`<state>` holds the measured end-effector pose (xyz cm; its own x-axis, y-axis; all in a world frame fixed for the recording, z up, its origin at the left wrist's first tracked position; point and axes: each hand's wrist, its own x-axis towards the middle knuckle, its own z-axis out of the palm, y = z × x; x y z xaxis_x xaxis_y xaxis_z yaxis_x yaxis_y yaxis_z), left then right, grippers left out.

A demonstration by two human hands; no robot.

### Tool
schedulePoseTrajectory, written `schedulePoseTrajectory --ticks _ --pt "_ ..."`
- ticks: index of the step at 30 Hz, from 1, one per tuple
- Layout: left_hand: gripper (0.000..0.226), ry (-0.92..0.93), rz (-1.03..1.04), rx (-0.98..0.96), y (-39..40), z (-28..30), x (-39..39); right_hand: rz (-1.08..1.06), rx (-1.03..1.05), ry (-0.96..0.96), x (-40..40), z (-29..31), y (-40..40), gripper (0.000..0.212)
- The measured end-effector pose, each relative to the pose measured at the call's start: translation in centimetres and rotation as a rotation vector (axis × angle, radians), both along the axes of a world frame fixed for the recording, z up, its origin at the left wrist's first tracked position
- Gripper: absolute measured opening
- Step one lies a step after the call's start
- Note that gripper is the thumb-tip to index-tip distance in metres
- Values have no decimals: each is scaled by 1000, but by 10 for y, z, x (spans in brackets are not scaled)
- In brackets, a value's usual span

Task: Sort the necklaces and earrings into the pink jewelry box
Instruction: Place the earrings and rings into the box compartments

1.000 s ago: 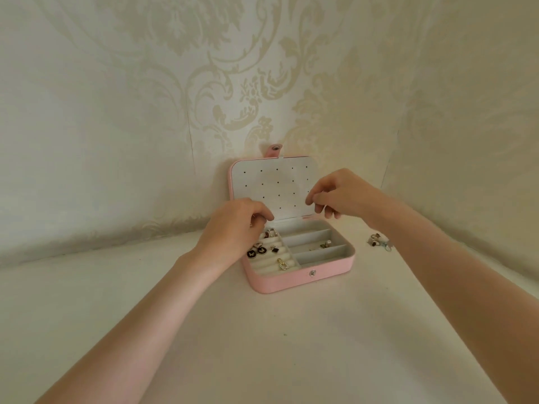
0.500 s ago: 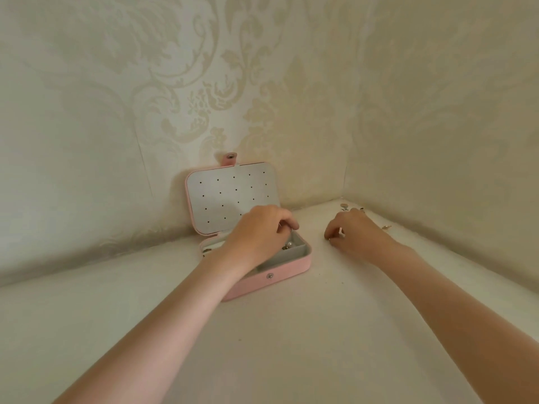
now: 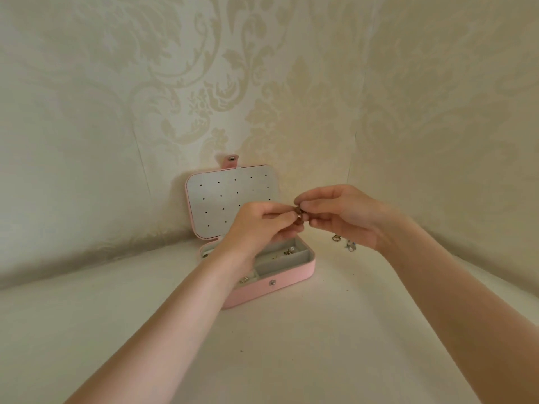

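Both hands have risen off the surface since half a second ago and now meet above the open pink jewelry box (image 3: 280, 279). Between them the left hand (image 3: 259, 225) and the right hand (image 3: 344, 215) each pinch a small gold earring (image 3: 298, 212) with their fingertips, held in front of the dotted lid (image 3: 224, 199). A pearl earring (image 3: 289, 251) lies in a far grey compartment. More loose jewelry (image 3: 344, 242) rests on the white surface (image 3: 291, 345), right of the box, near the wall.
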<state>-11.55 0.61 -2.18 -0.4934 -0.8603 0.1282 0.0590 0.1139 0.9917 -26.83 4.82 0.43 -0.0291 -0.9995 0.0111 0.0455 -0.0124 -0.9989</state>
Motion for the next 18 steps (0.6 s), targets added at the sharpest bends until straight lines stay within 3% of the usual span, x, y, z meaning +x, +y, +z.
schedulePoseTrajectory --ticks 7,18 --pt "9 -61 114 -68 -14 -5 19 6 37 -71 2 -14 -12 19" --pt "15 -189 83 -227 -15 -5 17 23 68 150 -2 -11 -15 13"
